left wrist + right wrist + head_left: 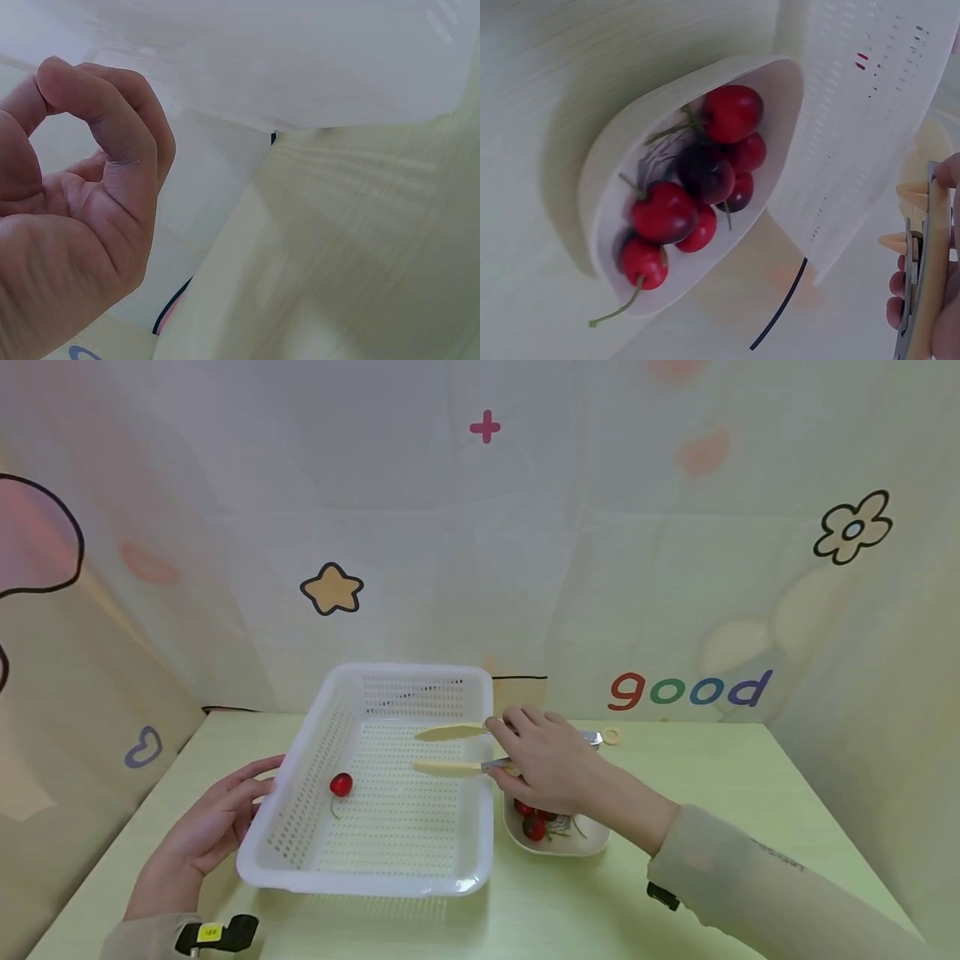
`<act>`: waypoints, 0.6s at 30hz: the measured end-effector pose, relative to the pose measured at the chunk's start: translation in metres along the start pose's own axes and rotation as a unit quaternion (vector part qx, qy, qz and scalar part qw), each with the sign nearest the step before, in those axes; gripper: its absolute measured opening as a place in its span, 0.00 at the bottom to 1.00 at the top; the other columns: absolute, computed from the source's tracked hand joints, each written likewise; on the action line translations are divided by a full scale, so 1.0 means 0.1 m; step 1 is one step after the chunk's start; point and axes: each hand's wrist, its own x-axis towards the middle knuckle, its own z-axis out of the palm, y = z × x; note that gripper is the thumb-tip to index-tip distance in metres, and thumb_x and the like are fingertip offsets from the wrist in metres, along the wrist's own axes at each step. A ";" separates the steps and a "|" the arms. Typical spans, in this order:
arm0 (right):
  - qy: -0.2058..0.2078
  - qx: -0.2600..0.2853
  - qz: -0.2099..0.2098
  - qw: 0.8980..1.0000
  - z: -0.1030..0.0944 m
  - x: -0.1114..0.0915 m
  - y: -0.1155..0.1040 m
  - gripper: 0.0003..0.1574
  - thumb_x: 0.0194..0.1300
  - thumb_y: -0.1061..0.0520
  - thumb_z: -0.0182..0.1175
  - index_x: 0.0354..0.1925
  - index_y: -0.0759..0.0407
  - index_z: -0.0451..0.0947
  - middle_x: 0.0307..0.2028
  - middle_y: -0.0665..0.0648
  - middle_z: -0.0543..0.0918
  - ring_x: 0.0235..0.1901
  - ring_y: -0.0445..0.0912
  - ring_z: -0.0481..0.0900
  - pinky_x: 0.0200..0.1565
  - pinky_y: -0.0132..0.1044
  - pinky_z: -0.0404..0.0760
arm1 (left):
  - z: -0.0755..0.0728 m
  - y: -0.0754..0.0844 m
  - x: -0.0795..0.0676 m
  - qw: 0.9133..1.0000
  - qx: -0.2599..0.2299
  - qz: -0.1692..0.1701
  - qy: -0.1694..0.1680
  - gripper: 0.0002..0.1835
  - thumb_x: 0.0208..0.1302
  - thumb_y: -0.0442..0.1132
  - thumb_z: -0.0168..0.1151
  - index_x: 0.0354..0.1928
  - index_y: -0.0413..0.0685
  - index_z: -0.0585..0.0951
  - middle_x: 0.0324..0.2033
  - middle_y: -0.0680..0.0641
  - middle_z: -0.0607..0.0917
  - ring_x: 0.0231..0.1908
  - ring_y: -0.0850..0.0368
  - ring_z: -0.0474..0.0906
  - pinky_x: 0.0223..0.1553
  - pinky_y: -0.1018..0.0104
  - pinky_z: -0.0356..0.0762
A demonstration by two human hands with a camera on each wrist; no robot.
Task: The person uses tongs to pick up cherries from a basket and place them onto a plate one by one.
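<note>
A white plastic basket with slotted walls stands in front of me. One red cherry with a green stem lies in its left part. My left hand is at the basket's left rim, fingers bent in the left wrist view. My right hand grips metal tongs with cream tips. The tips reach over the basket's right side, spread apart with nothing between them. Below the right hand, a small white bowl holds several dark red cherries, some with stems.
The pale green table extends to the right of the bowl. A patterned cloth hangs behind and at both sides. The bowl sits close to the basket's right wall.
</note>
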 end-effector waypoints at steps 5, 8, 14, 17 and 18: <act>-0.006 -0.008 -0.012 1.000 0.01 0.13 -0.08 0.32 0.76 0.38 0.52 0.64 0.58 0.71 0.45 0.55 0.75 0.42 0.49 0.71 0.34 0.39 0.74 | 0.01 0.00 -0.01 1.000 -0.008 0.002 -0.006 0.18 0.83 0.36 0.44 0.61 0.63 0.78 0.50 0.49 0.88 0.44 0.51 0.88 0.44 0.54 0.85; -0.011 -0.011 -0.023 1.000 0.02 0.21 -0.13 0.32 0.76 0.37 0.52 0.63 0.58 0.72 0.43 0.55 0.75 0.40 0.48 0.72 0.33 0.38 0.73 | 0.01 0.00 -0.01 1.000 -0.012 0.001 -0.006 0.18 0.83 0.35 0.44 0.61 0.63 0.79 0.51 0.49 0.88 0.45 0.50 0.88 0.44 0.54 0.85; -0.046 -0.029 -0.023 0.998 0.06 0.37 -0.24 0.31 0.77 0.35 0.50 0.61 0.56 0.71 0.43 0.53 0.73 0.39 0.47 0.71 0.32 0.36 0.71 | 0.00 -0.01 -0.01 1.000 -0.012 0.001 -0.002 0.18 0.83 0.35 0.45 0.61 0.63 0.79 0.51 0.49 0.88 0.45 0.50 0.88 0.45 0.53 0.85; -0.063 -0.034 -0.022 0.997 0.08 0.45 -0.30 0.31 0.78 0.34 0.48 0.60 0.55 0.71 0.43 0.53 0.73 0.40 0.47 0.71 0.33 0.35 0.72 | 0.00 0.00 0.00 1.000 -0.010 0.003 -0.002 0.18 0.82 0.35 0.45 0.61 0.63 0.79 0.51 0.50 0.87 0.45 0.50 0.87 0.45 0.53 0.85; -0.067 -0.035 -0.022 0.997 0.08 0.48 -0.32 0.31 0.78 0.34 0.48 0.60 0.55 0.71 0.44 0.53 0.74 0.41 0.48 0.71 0.33 0.35 0.72 | 0.00 0.00 0.00 1.000 -0.010 0.004 -0.001 0.18 0.82 0.35 0.45 0.61 0.63 0.79 0.51 0.50 0.87 0.45 0.50 0.87 0.45 0.53 0.85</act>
